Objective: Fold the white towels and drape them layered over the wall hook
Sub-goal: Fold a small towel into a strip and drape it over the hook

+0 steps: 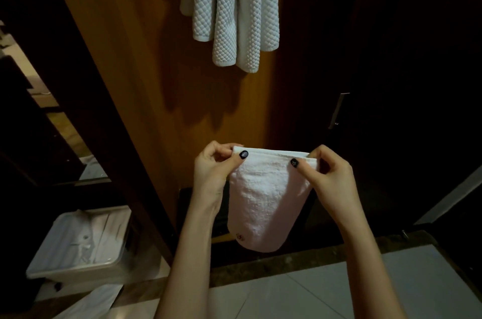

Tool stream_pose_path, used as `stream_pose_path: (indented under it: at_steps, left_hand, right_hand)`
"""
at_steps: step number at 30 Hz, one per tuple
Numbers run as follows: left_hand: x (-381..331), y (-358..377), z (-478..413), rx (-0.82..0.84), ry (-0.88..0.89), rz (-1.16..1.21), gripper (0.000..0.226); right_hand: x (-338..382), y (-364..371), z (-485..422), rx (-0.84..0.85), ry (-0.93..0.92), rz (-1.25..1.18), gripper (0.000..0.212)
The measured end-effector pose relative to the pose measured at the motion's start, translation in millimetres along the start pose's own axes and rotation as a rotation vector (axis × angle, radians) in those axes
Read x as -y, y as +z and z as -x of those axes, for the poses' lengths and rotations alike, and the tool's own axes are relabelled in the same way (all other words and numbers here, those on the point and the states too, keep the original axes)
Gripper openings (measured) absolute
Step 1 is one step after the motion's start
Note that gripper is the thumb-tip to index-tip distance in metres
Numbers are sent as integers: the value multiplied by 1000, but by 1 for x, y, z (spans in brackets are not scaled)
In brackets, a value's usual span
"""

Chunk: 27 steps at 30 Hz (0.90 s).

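White folded towel (pixel 268 201) hangs between the hands: left hand (pixel 214 167) and right hand (pixel 331 175) each pinch a top corner. Above them, quilted towels (pixel 234 13) hang against the wooden wall. Down left of the left hand, a plastic tub (pixel 78 273) holds rumpled white cloth (pixel 86 238).

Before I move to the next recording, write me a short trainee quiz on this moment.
1. True or false: the small white towel already hangs on the wall.
2. Where do the left hand and right hand pinch it? A: top corners. B: bottom edge. C: middle.
3. Fill in: in the picture, the quilted towels hang ___ the held towel.
Key: 1 false; 2 A; 3 above.
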<state>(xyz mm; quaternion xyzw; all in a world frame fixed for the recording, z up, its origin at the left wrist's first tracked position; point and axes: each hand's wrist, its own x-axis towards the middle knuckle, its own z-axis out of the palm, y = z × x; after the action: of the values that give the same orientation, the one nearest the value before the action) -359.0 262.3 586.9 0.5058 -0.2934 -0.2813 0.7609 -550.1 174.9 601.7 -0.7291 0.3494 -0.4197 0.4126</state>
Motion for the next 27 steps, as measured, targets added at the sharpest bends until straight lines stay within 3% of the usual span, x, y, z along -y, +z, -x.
stream_pose_path:
  at_steps: [3,6,10,14,18,23,27]
  left_hand:
    - [-4,-3,1,32,-84,98,24]
    - [-4,-5,1,62,-194,80,34]
    - [-3,-4,2,36,-156,49,18]
    - [-3,-8,4,188,-64,109,25]
    - [-6,-14,8,352,-107,98,23]
    - [-8,-12,13,406,-143,181,23]
    - [-5,-5,13,387,-136,164,11]
  right_hand:
    - [1,-2,-4,0,25,-94,20]
    - [3,-4,-7,-7,84,-204,24]
    - [3,-5,-6,26,106,-250,10]
    - [1,-7,-7,102,145,-310,6]
    - [0,-9,-7,138,174,-381,5]
    - [-1,-6,-7,42,180,-450,6]
    - [-5,4,-10,-149,103,-159,18]
